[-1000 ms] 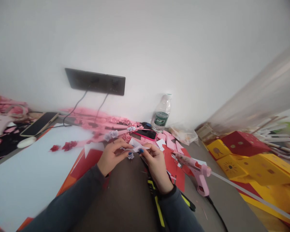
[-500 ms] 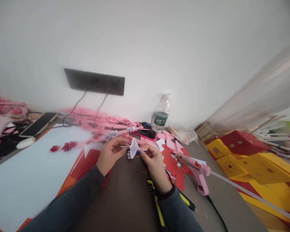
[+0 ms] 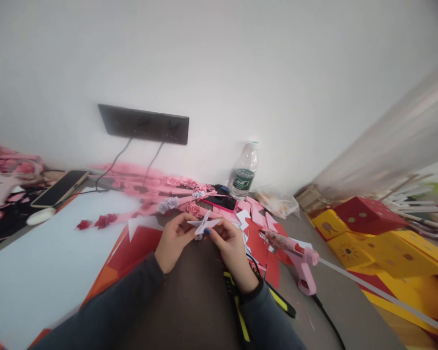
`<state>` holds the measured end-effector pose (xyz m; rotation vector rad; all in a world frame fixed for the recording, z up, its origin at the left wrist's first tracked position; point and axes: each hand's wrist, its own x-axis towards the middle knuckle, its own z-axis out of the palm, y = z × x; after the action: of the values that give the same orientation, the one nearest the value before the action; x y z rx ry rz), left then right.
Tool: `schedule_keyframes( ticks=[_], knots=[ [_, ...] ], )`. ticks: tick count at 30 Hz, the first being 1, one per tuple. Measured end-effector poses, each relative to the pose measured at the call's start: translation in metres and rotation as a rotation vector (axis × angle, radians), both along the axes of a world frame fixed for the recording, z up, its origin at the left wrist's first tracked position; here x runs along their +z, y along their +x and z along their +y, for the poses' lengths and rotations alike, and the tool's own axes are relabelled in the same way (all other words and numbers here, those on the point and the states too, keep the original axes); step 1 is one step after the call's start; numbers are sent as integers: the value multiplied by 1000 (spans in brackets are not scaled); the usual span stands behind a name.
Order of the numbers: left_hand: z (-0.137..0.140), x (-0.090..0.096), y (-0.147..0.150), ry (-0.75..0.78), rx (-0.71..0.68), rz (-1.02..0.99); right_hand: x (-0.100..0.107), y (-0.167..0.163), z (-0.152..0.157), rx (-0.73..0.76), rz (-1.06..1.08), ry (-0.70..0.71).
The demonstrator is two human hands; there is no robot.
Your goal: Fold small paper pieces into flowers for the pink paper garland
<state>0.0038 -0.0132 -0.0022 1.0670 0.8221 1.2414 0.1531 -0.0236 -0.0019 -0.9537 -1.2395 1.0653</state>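
Note:
Between my two hands is a small white folded paper piece (image 3: 205, 224) with pointed, star-like flaps. My left hand (image 3: 175, 239) pinches its left side, and my right hand (image 3: 233, 247) grips its right side with the thumb on the lower edge. Part of another crumpled white paper shape shows just beneath it, and I cannot tell whether the two are joined. Behind my hands lie pink stems with pink and white paper flowers (image 3: 168, 204). A stem with red paper flowers (image 3: 105, 221) rests on the white sheet (image 3: 58, 253) at the left.
A pink glue gun (image 3: 295, 257) with its cord lies right of my hands. Yellow-and-black cutters (image 3: 237, 311) lie by my right forearm. Red paper scraps (image 3: 257, 248), a phone (image 3: 222, 201) and a water bottle (image 3: 244, 175) are farther back. Yellow and red boxes (image 3: 372, 233) stand right.
My left hand has shifted slightly right and down, closer to my right hand. The white folded paper has turned, so its flaps now spread in a flatter star.

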Motion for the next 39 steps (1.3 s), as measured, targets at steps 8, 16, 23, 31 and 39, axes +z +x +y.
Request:
schedule_keyframes(
  ticks=[8,16,23,31,39],
  knots=[
    [-1,2,3,36,12,-34,-3,1,1,16,-12,-21],
    [-2,1,4,30,-17,-3,3,-3,-1,64,-13,12],
    [-1,-1,3,35,-30,1,-5,-1,2,59,59,33],
    [0,0,3,-45,-26,19,-13,-1,5,114,129,17],
    [1,2,2,-59,-113,40,-10,4,6,89,37,-13]
  ],
)
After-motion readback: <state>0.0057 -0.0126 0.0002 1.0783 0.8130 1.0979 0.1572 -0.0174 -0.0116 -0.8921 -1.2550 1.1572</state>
